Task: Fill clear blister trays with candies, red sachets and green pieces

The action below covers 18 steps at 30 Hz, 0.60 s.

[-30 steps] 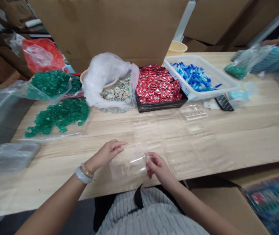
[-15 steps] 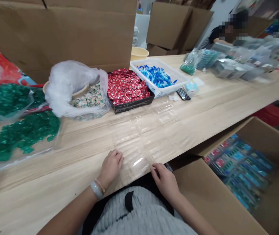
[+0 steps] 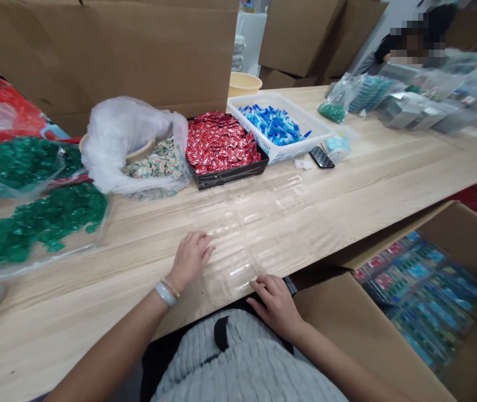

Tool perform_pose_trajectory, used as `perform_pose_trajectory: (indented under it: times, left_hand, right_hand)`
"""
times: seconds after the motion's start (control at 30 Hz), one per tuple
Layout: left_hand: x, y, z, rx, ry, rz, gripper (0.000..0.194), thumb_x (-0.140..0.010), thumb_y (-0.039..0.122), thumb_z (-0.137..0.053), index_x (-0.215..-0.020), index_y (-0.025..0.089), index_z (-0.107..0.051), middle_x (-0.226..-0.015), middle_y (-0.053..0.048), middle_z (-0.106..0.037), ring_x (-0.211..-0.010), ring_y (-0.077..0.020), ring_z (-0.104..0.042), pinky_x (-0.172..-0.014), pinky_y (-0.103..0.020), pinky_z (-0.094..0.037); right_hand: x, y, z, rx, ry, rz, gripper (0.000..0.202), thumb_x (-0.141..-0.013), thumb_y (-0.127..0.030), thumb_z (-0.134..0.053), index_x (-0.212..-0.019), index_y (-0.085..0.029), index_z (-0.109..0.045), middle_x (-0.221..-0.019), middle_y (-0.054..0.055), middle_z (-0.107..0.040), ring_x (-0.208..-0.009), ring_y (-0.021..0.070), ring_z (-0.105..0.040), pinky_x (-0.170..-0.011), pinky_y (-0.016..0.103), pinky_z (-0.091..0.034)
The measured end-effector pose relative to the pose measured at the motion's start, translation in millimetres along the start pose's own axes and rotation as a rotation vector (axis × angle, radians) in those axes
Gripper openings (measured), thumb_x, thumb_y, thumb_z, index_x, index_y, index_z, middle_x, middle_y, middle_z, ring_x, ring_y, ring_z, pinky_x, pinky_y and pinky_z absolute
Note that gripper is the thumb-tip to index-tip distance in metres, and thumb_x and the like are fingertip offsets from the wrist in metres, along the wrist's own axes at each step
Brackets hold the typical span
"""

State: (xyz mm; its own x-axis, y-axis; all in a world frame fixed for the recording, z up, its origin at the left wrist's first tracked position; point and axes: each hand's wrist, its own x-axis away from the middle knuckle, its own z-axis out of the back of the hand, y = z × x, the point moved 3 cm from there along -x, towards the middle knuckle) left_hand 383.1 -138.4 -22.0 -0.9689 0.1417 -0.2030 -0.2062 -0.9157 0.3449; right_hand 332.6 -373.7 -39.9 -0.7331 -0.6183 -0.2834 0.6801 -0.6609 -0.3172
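Clear, glossy, shallow-moulded plastic trays (image 3: 241, 223) lie on the pale wooden table (image 3: 347, 206) between the loosely curled left hand (image 3: 190, 257) and right hand (image 3: 274, 301), whose grip I cannot tell.

Pictured around one table (image 3: 138, 290): two bare hands (image 3: 190, 259) (image 3: 275, 306), two bowls (image 3: 243, 84) (image 3: 141, 151), one heap of red packets (image 3: 222, 142), one black tray (image 3: 232, 176), one white basket (image 3: 281, 152).

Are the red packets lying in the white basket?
No, the red packets fill the black tray, while the white basket beside it holds blue items.
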Motion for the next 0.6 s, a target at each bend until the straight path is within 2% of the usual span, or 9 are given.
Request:
perform_pose_trajectory:
  times: [0.1, 0.23, 0.33, 0.43, 0.5, 0.6]
  left_hand:
    - [-31.0, -22.4, 1.5, -0.092, 0.024, 0.054, 0.041, -0.083, 0.037, -0.041, -0.119, 0.018, -0.048, -0.126, -0.012, -0.043, -0.117, -0.0264, -0.036, -0.096, -0.042, -0.03]
    - [-58.8, -36.7, -14.1, -0.147, -0.085, 0.121, 0.051, -0.084, 0.043, -0.035, -0.126, 0.016, -0.041, -0.138, -0.013, -0.029, -0.128, -0.0317, -0.019, -0.102, -0.049, -0.018]
    - [-60.9, -32.3, -26.6, -0.135, -0.115, 0.117, 0.055, -0.084, 0.046, -0.033, -0.129, 0.015, -0.037, -0.14, -0.014, -0.027, -0.129, -0.0313, -0.018, -0.102, -0.048, -0.02]
    - [-57.7, -26.3, -28.5, -0.125, -0.072, 0.109, 0.056, -0.083, 0.047, -0.035, -0.129, 0.015, -0.038, -0.14, -0.015, -0.025, -0.129, -0.0311, -0.019, -0.102, -0.047, -0.02]
    - [-55.7, -25.5, -22.8, -0.112, -0.031, 0.112, 0.056, -0.083, 0.045, -0.037, -0.129, 0.015, -0.037, -0.141, -0.016, -0.023, -0.129, -0.0311, -0.019, -0.102, -0.048, -0.021]
    - [-46.8, -32.4, -3.8, -0.082, 0.055, 0.113, 0.054, -0.084, 0.042, -0.038, -0.13, 0.012, -0.036, -0.14, -0.018, -0.022, -0.129, -0.0296, -0.02, -0.103, -0.046, -0.021]
  right_hand:
    - [-2.2, -1.8, -2.9, 0.034, 0.022, 0.033, 0.027, -0.078, -0.031, -0.054, -0.101, -0.017, -0.058, -0.096, 0.01, -0.056, -0.091, 0.0217, -0.047, -0.078, 0.036, -0.037]
    - [-7.3, -4.2, -10.4, 0.031, 0.021, 0.027, 0.02, -0.08, -0.028, -0.052, -0.095, -0.018, -0.059, -0.091, 0.007, -0.057, -0.088, 0.0197, -0.047, -0.078, 0.035, -0.034]
    - [-11.0, -3.3, -16.7, 0.015, 0.028, 0.013, 0.015, -0.081, -0.027, -0.051, -0.089, -0.018, -0.059, -0.088, 0.006, -0.057, -0.086, 0.0188, -0.046, -0.079, 0.035, -0.033]
    - [-14.0, -1.1, -20.7, 0.006, 0.048, 0.036, 0.013, -0.08, -0.028, -0.052, -0.086, -0.018, -0.059, -0.087, 0.005, -0.057, -0.085, 0.0186, -0.046, -0.079, 0.035, -0.032]
    - [-16.1, 0.9, -22.1, 0.003, 0.035, 0.06, 0.012, -0.079, -0.027, -0.052, -0.085, -0.018, -0.058, -0.086, 0.005, -0.057, -0.084, 0.0185, -0.046, -0.078, 0.035, -0.033]
    - [-19.1, 3.7, -20.6, 0.008, -0.01, 0.084, 0.011, -0.079, -0.026, -0.052, -0.083, -0.018, -0.058, -0.085, 0.005, -0.057, -0.082, 0.0182, -0.046, -0.077, 0.035, -0.033]
